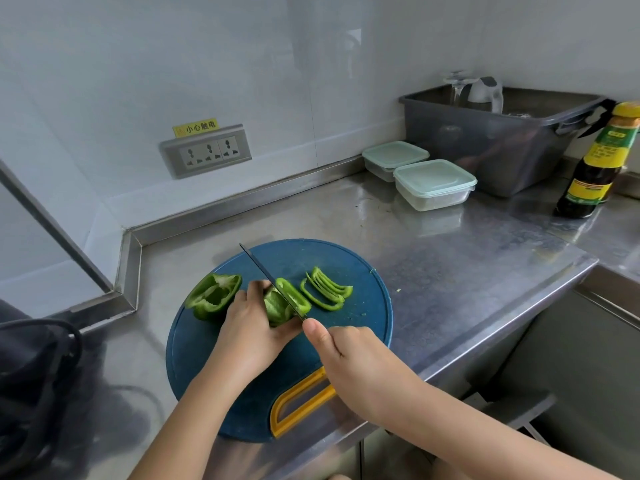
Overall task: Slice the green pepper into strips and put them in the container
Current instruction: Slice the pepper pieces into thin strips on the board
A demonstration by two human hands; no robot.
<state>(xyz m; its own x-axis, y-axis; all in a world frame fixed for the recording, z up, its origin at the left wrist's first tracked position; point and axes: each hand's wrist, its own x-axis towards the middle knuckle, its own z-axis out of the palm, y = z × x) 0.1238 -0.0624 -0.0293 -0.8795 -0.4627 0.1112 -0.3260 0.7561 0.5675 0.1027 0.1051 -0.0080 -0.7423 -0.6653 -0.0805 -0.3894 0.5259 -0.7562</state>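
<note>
Kitchen counter [450,271], steel, set against a white wall. One round blue cutting board [346,258] with a yellow handle at its near edge. Green pepper in three lots, all on the board: one uncut pepper half [213,296] at the left, hollow side showing; one pepper piece [287,301] at the middle, under the blade; one cluster of cut strips [327,289] at the right, about six, overlapping so the exact count cannot be told. One knife [266,275], dark blade, tip pointing away toward the wall, edge down in the pepper piece. Two clear containers with pale green lids, both closed, well apart from the board at the back right: the near container [434,183] and, touching or just beside it, the far container [394,157]. No pepper shows in either. One grey tub [485,143] behind them, holding an upturned glass [457,84] and a jug [485,90]. One dark sauce bottle [595,164], yellow cap, upright at the far right. One socket panel [206,152] on the wall with three outlets and a yellow label [195,127] above it. One dark object with a black cable [31,375] at the left edge; what it is cannot be told. Two hands. Left hand [249,327]: fingers curled over the pepper piece, holding it down just beside the blade. Right hand [349,355]: fingers wrapped round the knife handle, which the hand hides, thumb lying forward along the top toward the blade.
</note>
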